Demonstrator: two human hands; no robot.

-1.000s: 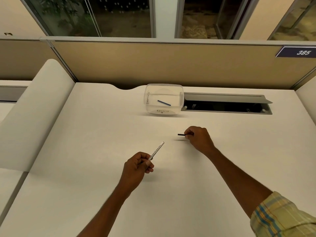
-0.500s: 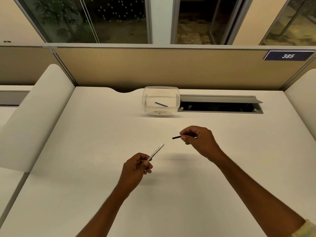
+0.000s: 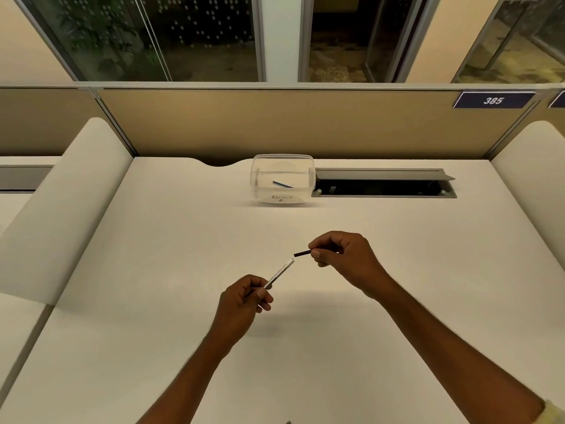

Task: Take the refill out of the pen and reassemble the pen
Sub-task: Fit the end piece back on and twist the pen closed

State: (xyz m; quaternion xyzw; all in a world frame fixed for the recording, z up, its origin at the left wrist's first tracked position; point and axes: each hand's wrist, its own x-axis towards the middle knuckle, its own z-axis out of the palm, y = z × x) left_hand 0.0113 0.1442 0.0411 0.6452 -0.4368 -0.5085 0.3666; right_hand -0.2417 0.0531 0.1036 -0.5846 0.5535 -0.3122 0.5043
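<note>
Pen barrel (image 3: 279, 273) in left hand (image 3: 241, 304), angled up-right toward dark cap (image 3: 302, 254).

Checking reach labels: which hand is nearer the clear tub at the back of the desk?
Right. The right hand, holding a dark pen piece, is below the tub; the left hand is farther back toward the person.

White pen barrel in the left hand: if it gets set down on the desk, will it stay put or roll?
The white pen barrel looks round and thin, so on the smooth desk it would probably roll. It seems light: the left hand holds it by one end. It appears straight, so likely stiff.
</note>
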